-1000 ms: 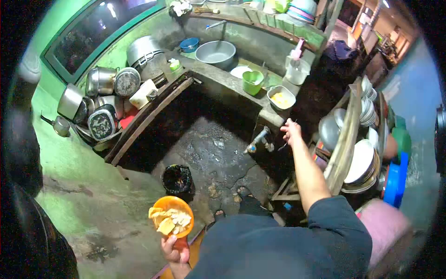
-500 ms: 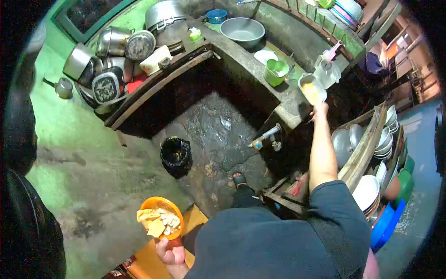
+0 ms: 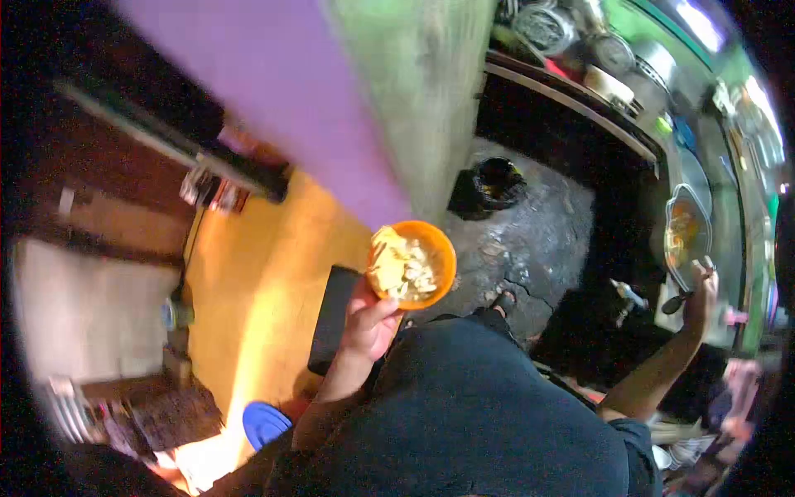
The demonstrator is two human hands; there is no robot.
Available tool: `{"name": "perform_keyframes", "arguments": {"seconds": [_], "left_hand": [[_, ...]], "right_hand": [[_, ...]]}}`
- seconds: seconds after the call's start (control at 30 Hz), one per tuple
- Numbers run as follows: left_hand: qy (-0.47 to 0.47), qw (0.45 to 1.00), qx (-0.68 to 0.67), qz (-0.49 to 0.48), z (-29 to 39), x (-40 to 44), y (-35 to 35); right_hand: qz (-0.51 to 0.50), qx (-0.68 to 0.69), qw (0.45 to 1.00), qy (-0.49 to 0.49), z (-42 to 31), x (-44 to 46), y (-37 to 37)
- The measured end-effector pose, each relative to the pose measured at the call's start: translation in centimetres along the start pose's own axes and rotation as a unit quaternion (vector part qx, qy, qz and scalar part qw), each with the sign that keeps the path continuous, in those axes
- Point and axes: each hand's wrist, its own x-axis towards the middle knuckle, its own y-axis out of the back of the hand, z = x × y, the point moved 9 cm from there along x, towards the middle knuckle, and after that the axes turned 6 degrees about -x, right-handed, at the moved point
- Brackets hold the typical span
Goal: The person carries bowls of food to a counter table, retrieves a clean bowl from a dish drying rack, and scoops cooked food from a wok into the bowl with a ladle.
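Note:
My left hand (image 3: 370, 325) holds an orange bowl (image 3: 448, 263) by its near rim, thumb over the edge. In the bowl lie flat yellow pieces and small whitish chunks of food. Out to the far right, my right hand (image 3: 702, 291) is closed at the near end of a pale plastic container (image 3: 672, 225) with yellow-orange bits inside. That container is blurred, and the exact grip is hard to see. A dark rounded thing (image 3: 674, 304) shows just below it.
A bin lined with black plastic (image 3: 497, 184) stands on the wet grey floor (image 3: 563, 215). Pots (image 3: 545, 29) line a ledge at the top right. A purple and green wall edge (image 3: 331, 99) rises close ahead. Orange floor (image 3: 248, 273) and a blue round object (image 3: 265, 424) lie left.
The view has swung left, bringing the orange floor and purple wall edge into sight. Both hands still hold the bowl and the container.

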Motion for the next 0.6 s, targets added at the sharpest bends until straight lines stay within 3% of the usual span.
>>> {"name": "perform_keyframes", "arguments": {"seconds": [0.07,0.13,0.17,0.2,0.23,0.27,0.3,0.37,0.4,0.43,0.5,0.6], "left_hand": [[0.01,1.0,-0.02,0.012,2.6,-4.4,4.1],[-0.015,0.998,-0.009,0.066,6.1,-7.5,8.3],[-0.022,0.994,0.012,0.108,7.2,-9.1,10.5],[-0.063,0.996,0.013,0.061,8.5,-10.0,11.3],[-0.081,0.994,0.007,0.072,9.6,-11.2,13.2],[-0.09,0.994,-0.019,0.052,10.3,-12.4,14.7],[-0.099,0.994,-0.045,0.031,11.2,-13.7,15.9],[-0.13,0.987,-0.045,0.08,13.1,-16.3,19.0],[-0.144,0.981,-0.039,0.12,14.0,-17.5,20.6],[-0.16,0.977,-0.047,0.132,14.8,-18.4,21.8],[-0.197,0.957,-0.157,0.141,16.4,-19.9,24.2],[-0.237,0.937,-0.158,0.201,19.6,-22.4,28.5]], "right_hand": [[-0.116,0.128,0.985,0.007,-9.7,-7.5,-10.0],[-0.181,0.095,0.977,0.058,-21.8,-16.0,-18.7],[-0.232,0.12,0.965,0.013,-25.1,-20.2,-23.0],[-0.32,0.102,0.938,0.088,-26.8,-22.3,-27.4],[-0.313,0.146,0.937,0.056,-29.8,-26.3,-30.7],[-0.384,0.228,0.893,0.046,-32.1,-29.8,-34.4],[-0.428,0.211,0.876,0.07,-35.0,-33.3,-37.4],[-0.51,0.178,0.833,0.122,-40.6,-40.3,-43.1],[-0.598,0.14,0.771,0.166,-46.0,-44.9,-43.8],[-0.616,0.042,0.734,0.282,-48.3,-47.4,-45.4],[-0.66,0.061,0.715,0.223,-49.8,-51.6,-49.2],[-0.726,0.09,0.649,0.21,-52.4,-57.3,-54.7]]}}
